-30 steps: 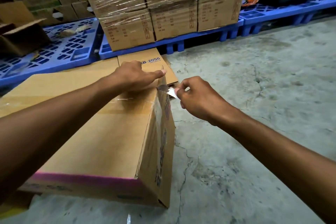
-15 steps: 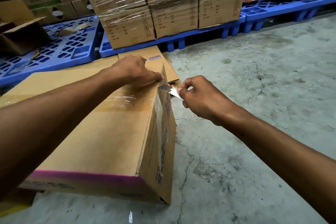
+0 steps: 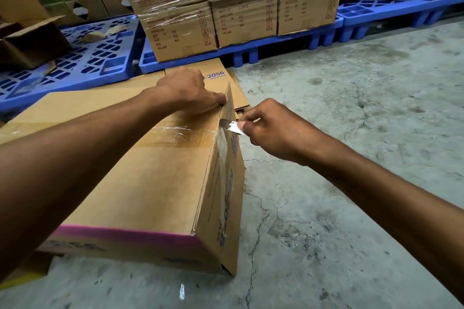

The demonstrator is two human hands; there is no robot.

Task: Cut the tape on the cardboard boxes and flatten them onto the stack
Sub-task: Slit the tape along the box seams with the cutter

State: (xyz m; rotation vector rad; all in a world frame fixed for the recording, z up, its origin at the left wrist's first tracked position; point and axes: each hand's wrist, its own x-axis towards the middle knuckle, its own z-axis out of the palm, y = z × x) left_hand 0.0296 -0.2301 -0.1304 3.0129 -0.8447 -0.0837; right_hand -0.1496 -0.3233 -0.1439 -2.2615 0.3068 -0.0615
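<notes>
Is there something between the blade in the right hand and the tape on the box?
Nothing visible: the blade, pinched by the right hand, already meets the tape at the box edge.
</notes>
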